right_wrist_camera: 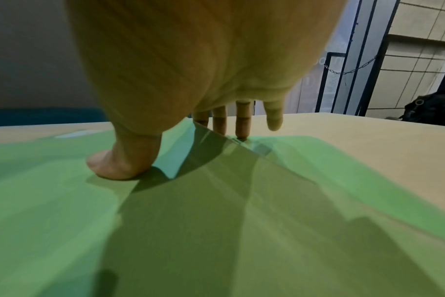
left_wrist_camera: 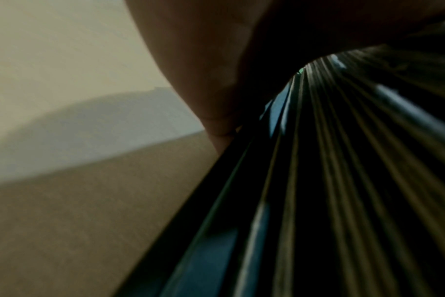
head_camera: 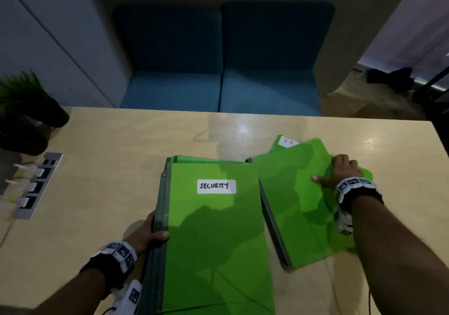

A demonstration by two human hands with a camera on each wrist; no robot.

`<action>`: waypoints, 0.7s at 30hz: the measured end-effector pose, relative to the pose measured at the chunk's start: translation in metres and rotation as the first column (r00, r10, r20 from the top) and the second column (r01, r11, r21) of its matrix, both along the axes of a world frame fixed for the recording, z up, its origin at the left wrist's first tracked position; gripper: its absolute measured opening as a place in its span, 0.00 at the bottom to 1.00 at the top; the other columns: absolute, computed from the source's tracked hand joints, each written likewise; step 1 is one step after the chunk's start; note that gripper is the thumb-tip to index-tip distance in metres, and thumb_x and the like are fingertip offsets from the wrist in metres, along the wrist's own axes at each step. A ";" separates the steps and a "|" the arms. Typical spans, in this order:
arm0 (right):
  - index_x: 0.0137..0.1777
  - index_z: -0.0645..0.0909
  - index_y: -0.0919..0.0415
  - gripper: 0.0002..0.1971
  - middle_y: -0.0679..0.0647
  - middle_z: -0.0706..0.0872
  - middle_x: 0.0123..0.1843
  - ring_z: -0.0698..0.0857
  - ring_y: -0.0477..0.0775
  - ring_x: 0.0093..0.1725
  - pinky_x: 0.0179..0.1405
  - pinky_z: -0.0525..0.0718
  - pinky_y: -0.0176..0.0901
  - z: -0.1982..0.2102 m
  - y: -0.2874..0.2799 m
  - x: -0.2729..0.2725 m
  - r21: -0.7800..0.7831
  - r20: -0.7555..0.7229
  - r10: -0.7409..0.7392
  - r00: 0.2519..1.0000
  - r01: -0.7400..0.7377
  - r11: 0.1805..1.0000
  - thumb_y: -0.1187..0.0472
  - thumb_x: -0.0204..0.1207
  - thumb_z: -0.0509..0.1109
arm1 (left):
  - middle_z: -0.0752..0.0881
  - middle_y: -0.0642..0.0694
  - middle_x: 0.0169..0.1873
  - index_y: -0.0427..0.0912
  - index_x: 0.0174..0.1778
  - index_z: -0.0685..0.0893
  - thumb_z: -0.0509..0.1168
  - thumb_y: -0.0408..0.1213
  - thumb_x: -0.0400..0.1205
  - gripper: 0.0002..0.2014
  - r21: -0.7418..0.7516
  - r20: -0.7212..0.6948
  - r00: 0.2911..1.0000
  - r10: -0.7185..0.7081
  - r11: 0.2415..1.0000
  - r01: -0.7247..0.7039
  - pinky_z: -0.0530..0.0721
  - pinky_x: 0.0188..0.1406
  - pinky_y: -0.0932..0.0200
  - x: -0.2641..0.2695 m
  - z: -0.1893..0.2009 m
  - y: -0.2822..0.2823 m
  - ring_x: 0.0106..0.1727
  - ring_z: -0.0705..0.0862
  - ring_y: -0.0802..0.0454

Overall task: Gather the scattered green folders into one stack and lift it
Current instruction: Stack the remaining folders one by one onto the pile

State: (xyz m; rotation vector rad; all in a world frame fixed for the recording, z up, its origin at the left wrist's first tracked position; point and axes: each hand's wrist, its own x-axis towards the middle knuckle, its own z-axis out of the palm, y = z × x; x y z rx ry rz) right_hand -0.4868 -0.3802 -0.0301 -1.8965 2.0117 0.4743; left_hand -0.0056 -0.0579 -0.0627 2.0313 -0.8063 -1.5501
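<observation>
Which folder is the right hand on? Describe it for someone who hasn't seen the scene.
On the pale wooden table, right of the stack topped by the SECURITY folder, two green folders overlap at an angle. The right hand presses the unlabelled top folder; the HR folder under it only peeks out at the far end.

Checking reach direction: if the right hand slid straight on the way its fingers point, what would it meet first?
The right hand points away across the table. Past the folder edge the way looks free to the far edge, though depth is unclear.
</observation>
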 end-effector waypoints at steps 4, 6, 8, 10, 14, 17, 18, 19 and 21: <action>0.75 0.65 0.56 0.52 0.63 0.71 0.73 0.68 0.67 0.74 0.74 0.66 0.62 0.002 0.013 -0.016 -0.013 -0.043 -0.046 0.998 0.046 0.999 0.27 0.57 0.76 | 0.81 0.36 0.66 0.39 0.77 0.63 0.80 0.66 0.47 0.65 -0.029 -0.039 0.999 -0.008 1.000 0.007 0.79 0.64 0.38 -0.004 0.007 -0.002 0.64 0.82 0.39; 0.75 0.64 0.56 0.53 0.64 0.72 0.71 0.68 0.68 0.73 0.71 0.70 0.62 0.000 0.025 -0.026 0.020 0.028 -0.158 0.987 0.157 0.987 0.31 0.54 0.81 | 0.82 0.36 0.63 0.38 0.74 0.66 0.81 0.66 0.44 0.65 -0.054 -0.078 0.997 0.006 0.998 -0.010 0.81 0.62 0.42 -0.013 0.024 -0.012 0.61 0.83 0.40; 0.74 0.65 0.59 0.52 0.65 0.72 0.70 0.69 0.69 0.72 0.70 0.73 0.62 -0.002 0.040 -0.035 0.051 0.044 -0.246 0.968 0.243 0.969 0.33 0.55 0.82 | 0.83 0.38 0.60 0.39 0.71 0.67 0.82 0.65 0.38 0.65 -0.087 -0.118 0.993 0.015 0.996 -0.026 0.84 0.55 0.54 -0.020 0.033 -0.016 0.58 0.83 0.43; 0.73 0.68 0.64 0.49 0.67 0.73 0.69 0.74 0.70 0.69 0.67 0.77 0.62 0.002 0.052 -0.038 0.069 0.091 -0.324 0.942 0.319 0.945 0.37 0.59 0.82 | 0.82 0.38 0.58 0.38 0.71 0.66 0.81 0.64 0.35 0.68 -0.117 -0.129 0.991 0.017 0.993 -0.033 0.83 0.48 0.62 -0.027 0.042 -0.018 0.56 0.82 0.44; 0.73 0.73 0.64 0.29 0.66 0.83 0.66 0.84 0.69 0.61 0.60 0.83 0.56 0.017 0.071 -0.048 0.058 0.371 -0.447 0.814 0.460 0.886 0.52 0.76 0.75 | 0.80 0.48 0.46 0.32 0.69 0.66 0.76 0.44 0.46 0.54 -0.110 -0.116 0.993 -0.013 0.994 0.001 0.79 0.33 0.79 -0.044 0.064 -0.025 0.46 0.79 0.56; 0.70 0.78 0.60 0.21 0.66 0.87 0.61 0.86 0.68 0.56 0.60 0.83 0.59 0.044 0.073 -0.055 -0.122 0.529 -0.370 0.763 0.500 0.857 0.58 0.77 0.70 | 0.79 0.46 0.49 0.33 0.73 0.63 0.76 0.49 0.45 0.59 -0.079 -0.095 0.995 -0.005 0.997 -0.002 0.78 0.39 0.74 -0.044 0.068 -0.023 0.46 0.77 0.54; 0.69 0.79 0.60 0.20 0.67 0.87 0.60 0.86 0.69 0.56 0.60 0.83 0.61 0.056 0.069 -0.056 -0.191 0.572 -0.337 0.748 0.521 0.832 0.58 0.77 0.70 | 0.79 0.42 0.57 0.35 0.75 0.61 0.77 0.54 0.41 0.64 -0.072 -0.098 0.995 0.002 0.997 -0.009 0.78 0.49 0.68 -0.041 0.066 -0.021 0.51 0.78 0.50; 0.69 0.78 0.62 0.20 0.69 0.87 0.61 0.86 0.70 0.57 0.61 0.83 0.63 0.070 0.065 -0.054 -0.248 0.612 -0.306 0.729 0.545 0.801 0.60 0.78 0.69 | 0.77 0.38 0.64 0.36 0.77 0.59 0.76 0.55 0.42 0.66 -0.060 -0.102 0.995 0.013 0.998 -0.019 0.75 0.57 0.61 -0.039 0.066 -0.020 0.56 0.77 0.47; 0.70 0.77 0.65 0.19 0.70 0.84 0.64 0.84 0.70 0.61 0.62 0.81 0.59 0.098 0.058 -0.044 -0.324 0.700 -0.242 0.672 0.600 0.731 0.63 0.80 0.68 | 0.73 0.37 0.70 0.34 0.79 0.56 0.77 0.48 0.54 0.59 -0.019 -0.105 0.994 0.043 0.999 -0.045 0.72 0.60 0.56 -0.040 0.070 -0.020 0.61 0.74 0.45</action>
